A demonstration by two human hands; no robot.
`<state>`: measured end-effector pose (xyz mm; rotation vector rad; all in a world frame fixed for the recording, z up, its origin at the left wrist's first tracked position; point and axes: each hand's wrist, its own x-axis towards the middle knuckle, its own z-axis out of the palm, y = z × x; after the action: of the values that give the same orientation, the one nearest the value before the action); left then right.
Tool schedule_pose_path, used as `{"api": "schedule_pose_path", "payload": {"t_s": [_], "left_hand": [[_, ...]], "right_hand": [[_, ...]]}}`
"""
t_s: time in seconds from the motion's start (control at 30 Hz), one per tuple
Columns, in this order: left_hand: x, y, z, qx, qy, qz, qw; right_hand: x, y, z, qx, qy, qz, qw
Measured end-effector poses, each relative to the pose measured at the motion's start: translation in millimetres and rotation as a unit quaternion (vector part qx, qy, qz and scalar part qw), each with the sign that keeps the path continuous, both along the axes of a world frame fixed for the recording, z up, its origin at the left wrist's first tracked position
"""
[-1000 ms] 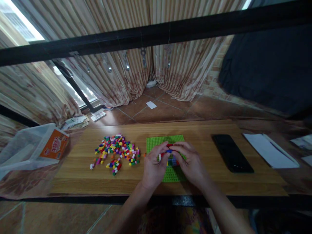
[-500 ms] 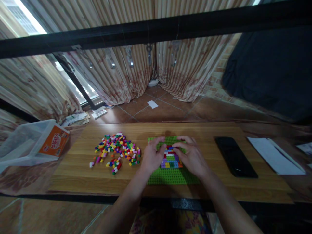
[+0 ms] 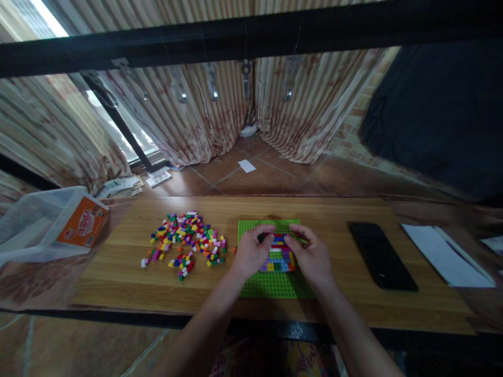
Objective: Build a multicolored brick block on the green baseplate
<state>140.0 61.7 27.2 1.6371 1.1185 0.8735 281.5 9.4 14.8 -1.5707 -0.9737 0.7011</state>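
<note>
Green studded baseplate (image 3: 275,285) carries a flat multicoloured brick block (image 3: 278,256), pinched by left hand (image 3: 249,254) and right hand (image 3: 312,256).

Left hand (image 3: 250,254), right hand (image 3: 313,256) — side by side; fingertips curled, nearly meeting

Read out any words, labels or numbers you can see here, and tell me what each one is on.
Orange label on the clear plastic container: red and white print, too blurred to read.
Papers on the floor by the curtain: print too small to read.
Black phone, white paper and the building bricks: no text visible.
</note>
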Motion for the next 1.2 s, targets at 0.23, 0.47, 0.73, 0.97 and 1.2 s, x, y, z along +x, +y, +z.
{"api": "schedule_pose_path", "payload": {"t_s": [0.23, 0.47, 0.73, 0.97, 1.2], "left_hand": [[-0.2, -0.8, -3.8, -0.004, -0.034, 0.003, 0.999], [0.8, -0.3, -5.7, -0.016, -0.055, 0.0, 0.998], [7.5, -4.1, -5.6, -0.028, -0.082, 0.035, 0.996], [10.2, -3.7, -4.3, -0.039, -0.106, 0.037, 0.993], [12.1, -1.8, -8.3, -0.038, -0.105, 0.034, 0.993]], "right_hand": [[-3.9, 4.5, -5.6, -0.011, 0.036, -0.016, 0.999], [-6.1, 7.7, -11.5, -0.023, -0.024, 0.008, 0.999], [-16.2, 6.9, -8.3, -0.019, -0.055, -0.018, 0.998], [-20.6, 6.7, -10.2, 0.003, -0.058, -0.016, 0.998], [-20.1, 9.2, -13.6, 0.01, -0.021, -0.002, 1.0]]}}
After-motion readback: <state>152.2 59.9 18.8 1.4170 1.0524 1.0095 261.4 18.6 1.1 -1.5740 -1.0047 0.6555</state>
